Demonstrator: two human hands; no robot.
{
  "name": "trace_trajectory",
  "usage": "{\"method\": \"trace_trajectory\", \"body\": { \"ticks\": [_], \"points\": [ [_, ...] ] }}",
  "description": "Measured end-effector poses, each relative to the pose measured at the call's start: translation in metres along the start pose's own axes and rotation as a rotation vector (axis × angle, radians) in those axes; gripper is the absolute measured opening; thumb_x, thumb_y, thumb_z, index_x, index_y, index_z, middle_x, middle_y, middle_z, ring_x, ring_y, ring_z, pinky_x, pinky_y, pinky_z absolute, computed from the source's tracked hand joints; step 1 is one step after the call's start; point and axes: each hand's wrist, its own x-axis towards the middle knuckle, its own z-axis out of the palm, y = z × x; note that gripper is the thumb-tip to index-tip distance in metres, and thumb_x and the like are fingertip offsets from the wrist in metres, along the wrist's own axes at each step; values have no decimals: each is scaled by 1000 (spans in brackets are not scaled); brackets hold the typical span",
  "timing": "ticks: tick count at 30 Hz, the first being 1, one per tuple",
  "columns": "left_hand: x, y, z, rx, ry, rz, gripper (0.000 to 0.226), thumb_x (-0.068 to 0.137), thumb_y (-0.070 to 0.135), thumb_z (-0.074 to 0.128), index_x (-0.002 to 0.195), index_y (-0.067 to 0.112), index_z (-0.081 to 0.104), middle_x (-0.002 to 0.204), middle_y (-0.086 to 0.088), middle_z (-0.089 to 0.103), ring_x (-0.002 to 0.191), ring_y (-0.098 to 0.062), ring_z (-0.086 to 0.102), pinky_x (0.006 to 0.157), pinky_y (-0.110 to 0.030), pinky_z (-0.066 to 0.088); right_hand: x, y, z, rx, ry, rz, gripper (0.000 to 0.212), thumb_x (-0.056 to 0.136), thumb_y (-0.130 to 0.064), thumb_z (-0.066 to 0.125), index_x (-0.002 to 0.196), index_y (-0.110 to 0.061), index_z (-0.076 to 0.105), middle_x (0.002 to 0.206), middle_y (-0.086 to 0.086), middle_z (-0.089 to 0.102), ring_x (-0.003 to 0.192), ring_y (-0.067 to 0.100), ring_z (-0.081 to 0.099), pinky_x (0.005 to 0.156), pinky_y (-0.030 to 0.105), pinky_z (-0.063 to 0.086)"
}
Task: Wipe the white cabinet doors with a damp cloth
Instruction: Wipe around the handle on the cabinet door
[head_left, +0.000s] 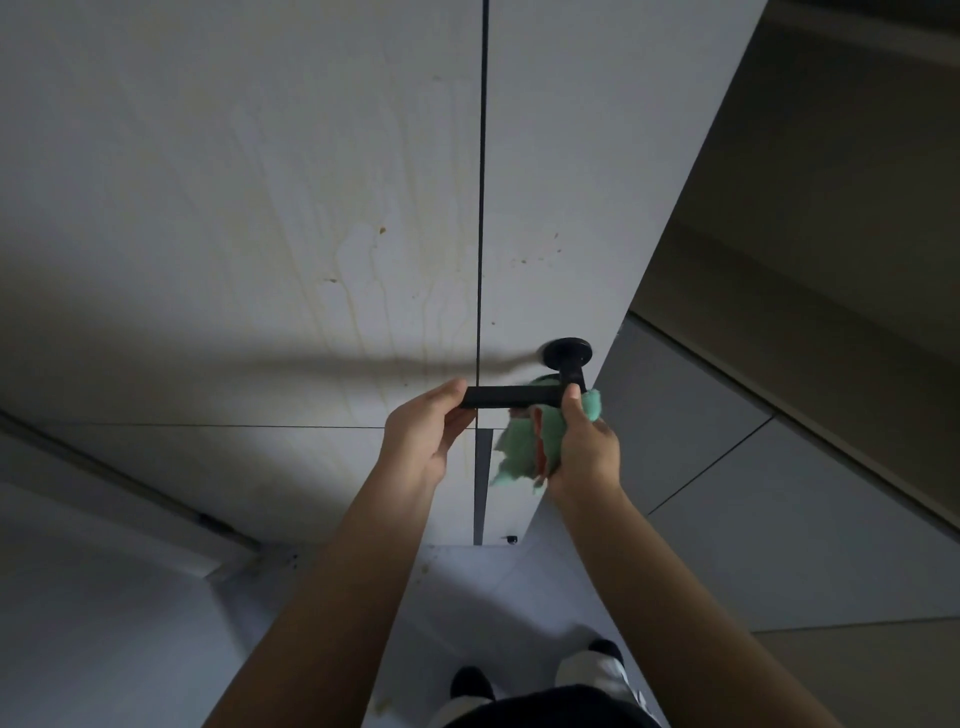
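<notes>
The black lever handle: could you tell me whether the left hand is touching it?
Touching: the head view shows the left hand pinching the free end of the black lever handle.

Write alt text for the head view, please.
The left hand pinches the free end of a black lever handle while the right hand holds a green cloth against it, on a stained white door.

Handle (511, 396) on right door (571, 182); cloth (522, 447) below.
</notes>
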Motion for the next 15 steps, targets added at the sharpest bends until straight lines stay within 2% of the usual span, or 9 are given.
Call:
{"method": "trace_trajectory", "body": {
  "ticks": [2,5,8,10,11,13,15],
  "points": [
    [1,-1,1,-8,6,-7,6,86,2,65,80,4,64,75,-6,64,67,-12,63,61,-19,56,1,-2,-13,2,-4,-6,28,92,-37,60,90,-9,61,76,12,73,69,28,71,67,41,59],
    [1,-1,1,-9,4,-4,6,87,4,65,81,3,64,76,-8,64,66,-13,64,59,-19,56,-6,5,0,101,-82,115,29,92,-34,60,97,-5,60,83,16,72,69,29,70,62,42,58],
    [-3,-1,1,13,-22,-74,11,86,11,68,86,0,67,79,-15,69,67,-22,69,62,-29,58,-13,17,32,128,-151,145,29,95,-32,55,101,-4,60,80,8,69,74,24,67,75,42,56],
    [-6,2,0,9,-27,-132,17,85,15,69,92,0,68,84,-18,71,72,-29,70,65,-36,58,-15,20,46,152,-178,131,33,98,-32,50,111,-4,59,80,8,68,71,21,67,74,40,56],
    [-6,3,0,9,-35,-126,15,86,15,69,89,0,68,79,-16,71,69,-27,70,60,-33,57,-14,20,47,178,-194,131,34,99,-32,49,114,-3,58,83,9,67,71,22,66,72,39,56],
    [-6,4,0,28,-57,-77,13,88,12,66,80,2,66,63,-8,69,55,-17,68,49,-23,53,-11,17,41,206,-215,140,37,99,-31,49,117,-1,57,85,12,67,74,25,66,78,44,55],
    [-5,4,0,56,-56,-38,14,89,10,64,76,4,64,55,-2,65,50,-11,63,49,-19,51,-7,11,31,239,-251,156,34,99,-30,49,107,1,60,80,15,68,75,29,65,87,51,52]
  ]
}}
